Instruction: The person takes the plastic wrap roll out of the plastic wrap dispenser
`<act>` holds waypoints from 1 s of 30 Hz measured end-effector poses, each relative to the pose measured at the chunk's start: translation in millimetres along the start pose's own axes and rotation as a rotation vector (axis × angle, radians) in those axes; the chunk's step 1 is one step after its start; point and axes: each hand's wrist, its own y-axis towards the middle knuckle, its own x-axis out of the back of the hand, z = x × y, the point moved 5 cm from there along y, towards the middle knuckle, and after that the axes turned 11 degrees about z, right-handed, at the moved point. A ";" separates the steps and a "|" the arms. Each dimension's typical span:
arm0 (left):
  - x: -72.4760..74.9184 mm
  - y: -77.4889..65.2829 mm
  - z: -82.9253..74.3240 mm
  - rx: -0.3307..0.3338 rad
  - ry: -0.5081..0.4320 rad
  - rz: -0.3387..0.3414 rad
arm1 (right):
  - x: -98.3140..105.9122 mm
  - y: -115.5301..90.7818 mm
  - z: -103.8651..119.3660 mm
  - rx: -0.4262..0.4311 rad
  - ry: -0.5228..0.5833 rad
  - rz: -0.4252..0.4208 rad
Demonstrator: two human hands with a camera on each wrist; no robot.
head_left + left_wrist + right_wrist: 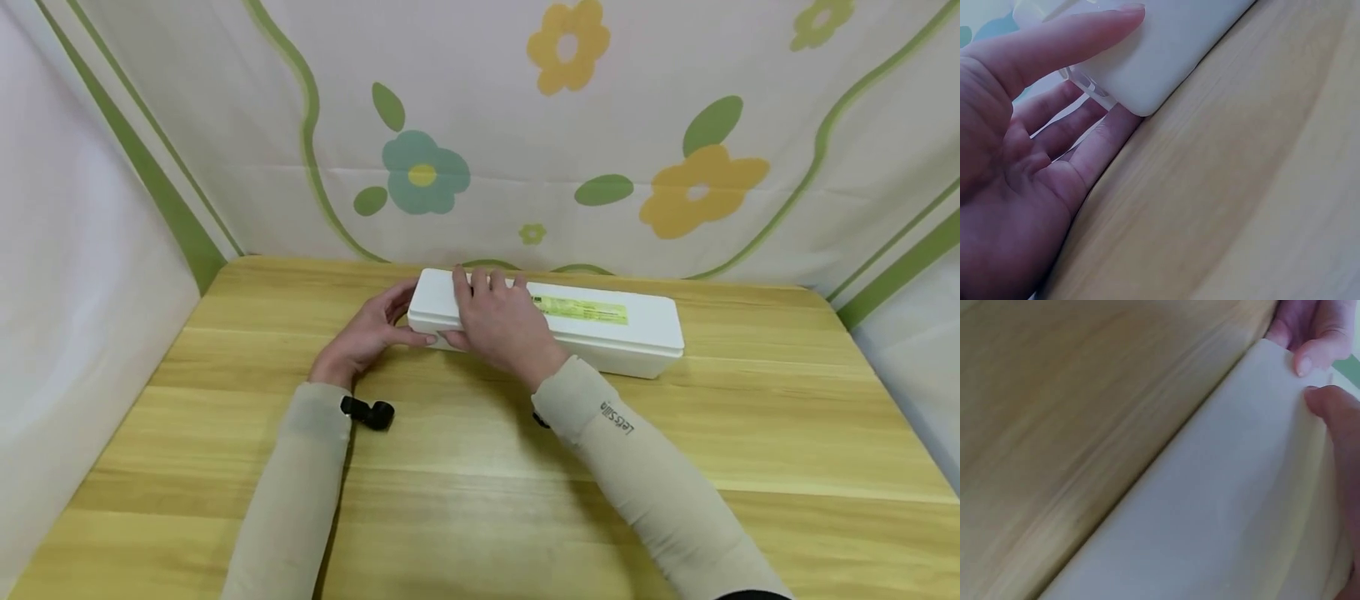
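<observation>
Presently, white box (588,331) under right fingers (480,282), left fingers (1100,142) at end.

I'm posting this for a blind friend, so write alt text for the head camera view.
A person's left hand grips the left end of a long white lidded box; the right hand grips across its top, beside a yellow label. It sits on a wooden table before flower-print cloth.
</observation>
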 end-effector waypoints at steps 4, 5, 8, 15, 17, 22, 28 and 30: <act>-1.0 0.6 -1.5 0.004 0.016 -0.002 | -0.3 -2.3 -0.3 -0.001 -0.017 -0.069; -1.1 0.6 -2.0 0.006 0.018 -0.002 | -0.6 -2.6 -0.2 -0.001 -0.018 -0.080; -1.4 0.4 -3.1 0.011 0.022 -0.003 | -1.1 -3.2 0.0 -0.001 -0.014 -0.097; -1.3 0.2 -2.8 0.013 0.023 -0.004 | -3.7 -4.2 -0.1 -0.004 0.036 -0.073; -1.4 0.0 -2.4 0.015 0.025 -0.002 | -4.2 -4.6 -0.1 -0.006 0.048 -0.070; -1.1 -0.4 -2.4 0.023 0.028 -0.005 | -3.4 -4.9 0.2 -0.014 0.046 -0.085; -0.9 -0.1 -2.8 0.031 0.027 -0.013 | -2.4 -3.9 -0.4 -0.031 0.063 -0.057; -0.7 -0.5 -2.4 0.037 0.027 -0.017 | -2.1 -4.2 -0.3 -0.036 0.064 -0.058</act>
